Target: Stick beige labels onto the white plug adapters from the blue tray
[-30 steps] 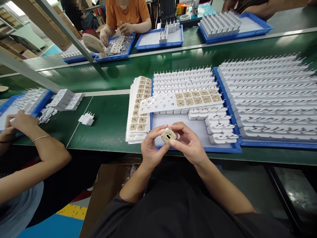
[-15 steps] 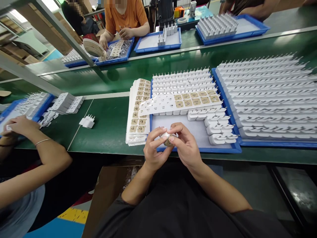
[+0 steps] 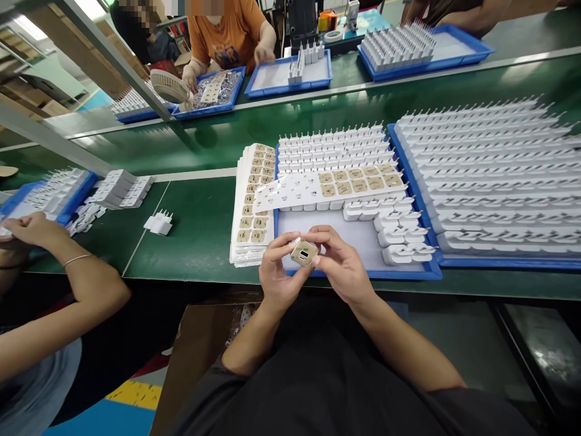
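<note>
A white plug-in charger (image 3: 304,253) is held between both hands, its tan-stickered face with a dark port turned up toward me. My left hand (image 3: 282,266) grips it from the left, thumb below and fingers above. On the other side, the fingertips of my right hand (image 3: 339,263) press on its edge. Beneath and beyond the hands lies a blue tray (image 3: 363,242) with rows of white chargers (image 3: 333,142), prongs up. Across those chargers rests a sticker sheet (image 3: 290,194), partly peeled, tan labels at its right end. A stack of sticker sheets (image 3: 247,212) lies left of the tray.
A second blue tray (image 3: 499,263) full of chargers adjoins on the right. One loose charger (image 3: 158,223) lies on the green table (image 3: 200,236). A co-worker's arm (image 3: 91,272) is at the left; a person in orange (image 3: 227,36) sits across, behind more trays.
The charger has been tilted so its stickered face and port now show fully. My right thumb has slid off that face to its edge. The person opposite has moved a hand rightward.
</note>
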Available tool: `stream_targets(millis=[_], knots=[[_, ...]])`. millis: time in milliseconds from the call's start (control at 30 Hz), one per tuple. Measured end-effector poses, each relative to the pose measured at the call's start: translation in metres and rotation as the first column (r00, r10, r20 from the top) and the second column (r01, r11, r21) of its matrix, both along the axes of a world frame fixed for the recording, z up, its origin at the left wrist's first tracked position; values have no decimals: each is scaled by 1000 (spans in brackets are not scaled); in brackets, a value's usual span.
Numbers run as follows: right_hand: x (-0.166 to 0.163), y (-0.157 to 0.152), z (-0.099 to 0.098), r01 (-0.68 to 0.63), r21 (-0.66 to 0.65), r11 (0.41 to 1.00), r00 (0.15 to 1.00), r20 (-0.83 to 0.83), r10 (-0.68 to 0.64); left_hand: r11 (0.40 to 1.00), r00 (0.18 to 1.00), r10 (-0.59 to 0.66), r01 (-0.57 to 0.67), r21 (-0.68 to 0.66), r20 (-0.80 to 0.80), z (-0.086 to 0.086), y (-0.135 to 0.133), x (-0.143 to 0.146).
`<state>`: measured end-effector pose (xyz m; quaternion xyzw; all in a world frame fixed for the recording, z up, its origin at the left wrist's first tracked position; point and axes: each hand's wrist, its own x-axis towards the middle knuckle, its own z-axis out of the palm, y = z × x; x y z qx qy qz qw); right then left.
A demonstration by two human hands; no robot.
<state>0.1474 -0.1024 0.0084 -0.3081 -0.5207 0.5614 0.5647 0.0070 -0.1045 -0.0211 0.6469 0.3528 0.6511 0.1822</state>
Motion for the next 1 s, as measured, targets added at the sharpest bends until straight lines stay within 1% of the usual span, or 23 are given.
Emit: stream_targets(millis=[100,167,267,333,433,467,567,600,633,667,700,733,767,800,833,867,900,967,1000], knots=[[2,-4,2,-12,-6,1000,997,82,13,998,998,-28,31,-48,56,0,-1,0],[5,-3,5,-5,35,999,988,157,-1,998,998,-33,36,-58,55,0,-1,0],[13,4,14,25,188,982,951,298,-81,997,998,-54,55,-62,23,0,-2,-2],[17,11,20,54,306,951,912,373,-171,998,998,-56,55,-41,-33,2,-3,-3],[19,20,24,73,483,873,857,418,-302,1000,994,-10,9,-11,-113,5,-4,-5],[18,21,23,84,549,832,831,422,-362,1000,991,8,-10,-12,-132,6,-4,-5],[14,19,16,87,736,672,751,394,-530,996,981,69,-77,-35,-179,8,-4,-8],[13,17,13,74,773,630,744,378,-551,993,976,97,-108,-47,-194,9,-3,-11],[13,14,9,60,791,609,753,364,-547,988,969,130,-145,-57,-210,9,-2,-14],[12,10,6,45,788,614,778,358,-517,980,960,167,-187,-69,-225,9,0,-17],[11,6,3,27,763,646,812,361,-460,970,951,204,-229,-86,-234,8,1,-22],[10,1,-1,-4,717,697,848,372,-377,958,942,237,-268,-105,-238,8,4,-27],[7,-4,-5,-61,653,755,878,395,-271,944,936,268,-302,-131,-228,7,6,-34],[4,-10,-10,-148,571,808,889,435,-145,930,933,296,-331,-163,-206,6,8,-40],[-2,-16,-17,-254,473,844,871,490,-13,914,930,323,-354,-198,-174,6,10,-48],[-10,-22,-25,-360,365,859,826,553,111,899,926,349,-374,-230,-141,5,13,-56],[-20,-27,-35,-455,254,853,756,617,219,883,919,376,-393,-257,-113,5,16,-65],[-49,-35,-61,-581,57,812,595,710,376,850,899,427,-435,-298,-95,3,23,-88],[-66,-37,-76,-633,-13,774,516,738,435,832,885,454,-462,-305,-104,2,28,-101]])
